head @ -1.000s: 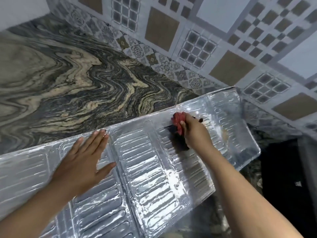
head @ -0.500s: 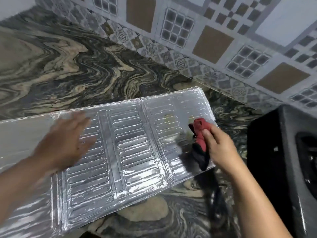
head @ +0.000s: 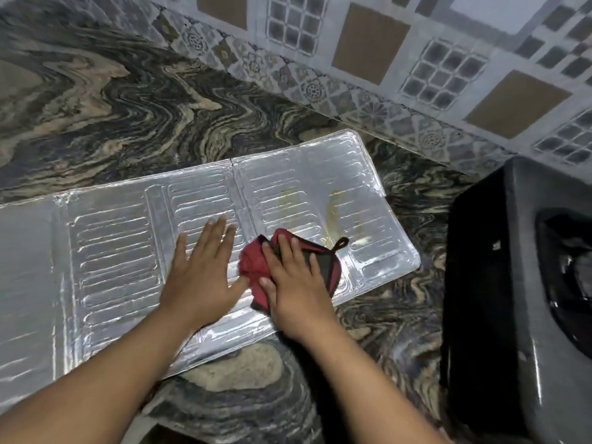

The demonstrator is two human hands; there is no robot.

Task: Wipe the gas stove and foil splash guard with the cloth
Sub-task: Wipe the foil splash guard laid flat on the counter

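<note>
The silver foil splash guard [head: 121, 251] lies flat on the marbled counter, its ribbed panels spread from the left edge to the middle. My left hand [head: 201, 267] presses flat on its middle panel, fingers apart. Beside it, my right hand [head: 296, 283] presses a red and black cloth [head: 256, 257] onto the right panel. Yellowish stains [head: 333, 216] mark the foil just beyond the cloth. The dark gas stove [head: 519, 309] stands at the right, partly cut off by the frame edge.
The swirled dark and beige stone counter [head: 112, 107] runs behind and in front of the foil. A patterned tiled wall [head: 384, 52] rises along the back. The counter's front edge lies near my forearms at the bottom.
The foil has come down to lie flat on the counter. My right hand with the cloth slid left and nearer to me. My left hand moved right, beside the cloth.
</note>
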